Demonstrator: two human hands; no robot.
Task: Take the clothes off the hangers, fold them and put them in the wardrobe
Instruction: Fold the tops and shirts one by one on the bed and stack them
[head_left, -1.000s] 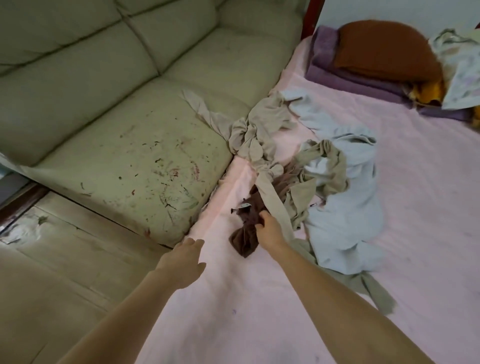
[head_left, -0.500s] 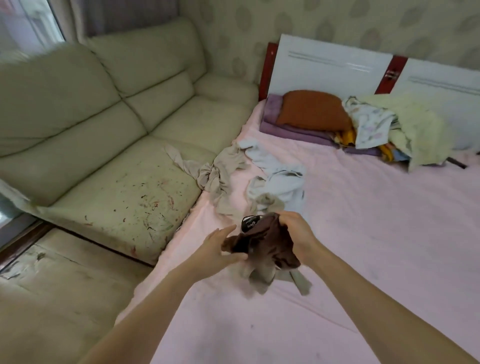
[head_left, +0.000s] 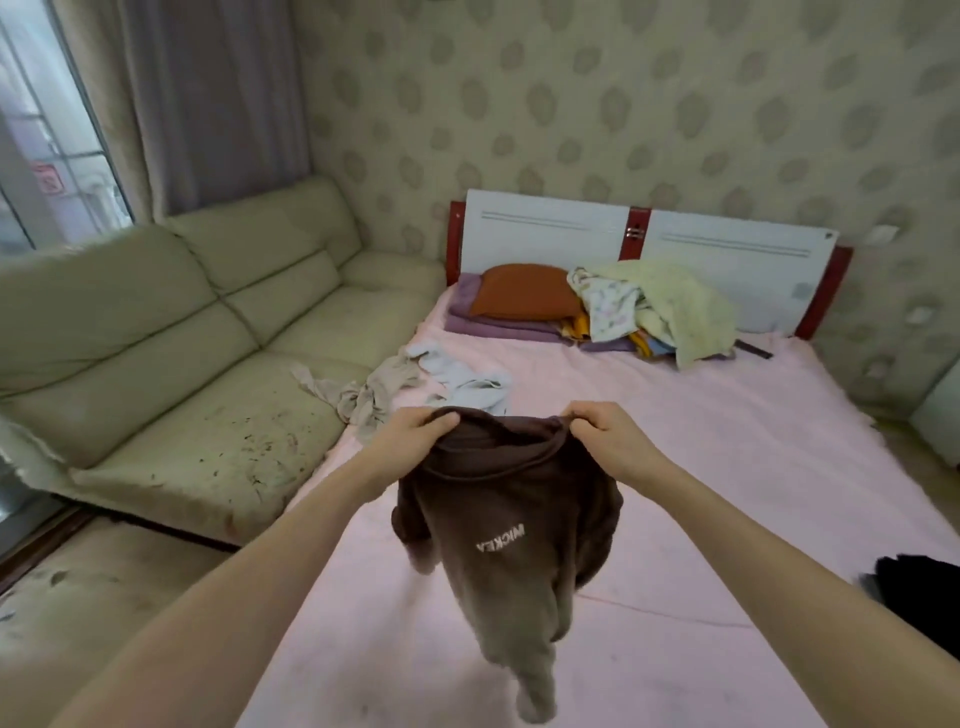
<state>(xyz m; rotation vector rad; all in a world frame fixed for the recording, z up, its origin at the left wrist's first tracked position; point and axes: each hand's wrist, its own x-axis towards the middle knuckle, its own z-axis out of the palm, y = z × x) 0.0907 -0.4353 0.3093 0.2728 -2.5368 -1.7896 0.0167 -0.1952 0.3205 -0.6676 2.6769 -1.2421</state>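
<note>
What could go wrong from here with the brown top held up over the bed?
The brown top hangs bunched from both hands, left hand and right hand, so it may fold crooked. Laid down, it could land on the loose clothes or slide off the bed edge.

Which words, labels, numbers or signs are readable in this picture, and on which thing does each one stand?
"WICKEA": white letters, seen mirrored and upside down, on the dark brown sweatshirt that the left hand and the right hand hold up by its upper edge.
Red sign on the window at far left: too blurred to read.
No other text is visible.
</note>
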